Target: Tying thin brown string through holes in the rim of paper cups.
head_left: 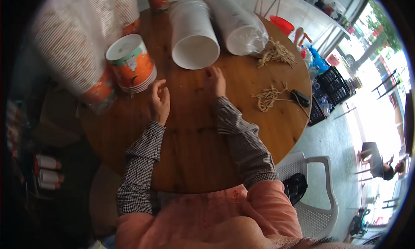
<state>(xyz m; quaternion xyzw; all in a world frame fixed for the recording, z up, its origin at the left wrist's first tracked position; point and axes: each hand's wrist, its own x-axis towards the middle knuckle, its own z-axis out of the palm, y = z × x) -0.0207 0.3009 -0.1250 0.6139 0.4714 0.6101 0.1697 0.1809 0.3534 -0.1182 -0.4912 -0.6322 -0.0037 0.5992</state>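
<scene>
My left hand (160, 102) hovers over the round wooden table with thumb and fingers apart, holding nothing. Just beyond its fingertips stands a short stack of orange and green printed paper buckets (133, 69), turned bottom up. My right hand (215, 82) is loosely curled and slightly blurred, its fingers apart and no object visible in them. It is close to the near end of a long stack of white paper buckets (196, 50) lying on its side, mouth toward me. Whether the fingertips touch that rim I cannot tell.
Tall bagged stacks of printed buckets (69, 45) rise at the left. A plastic-wrapped white stack (240, 30) lies at the far right beside a bundle of straw-coloured ties (276, 53). Loose cord (269, 97) and a black object (300, 98) lie nearer. A white chair (317, 197) stands right.
</scene>
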